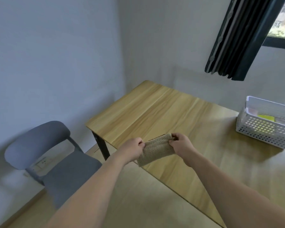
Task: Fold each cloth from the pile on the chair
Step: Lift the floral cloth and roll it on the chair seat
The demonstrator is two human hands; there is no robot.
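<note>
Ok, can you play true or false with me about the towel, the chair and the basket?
1. Both hands hold the beige towel. True: the left hand and right hand each pinch an end.
2. The towel lies flat on the table. False: it is held up.
3. The grey chair has a pile of cloths on it. False: its seat shows none.
4. The white basket stands on the table. True.
5. The basket holds something yellow. True.

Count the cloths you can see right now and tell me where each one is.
2. A beige terry cloth is held between the left hand and right hand above the table edge; a yellow cloth lies in the white basket. More may be hidden in the basket.
</note>
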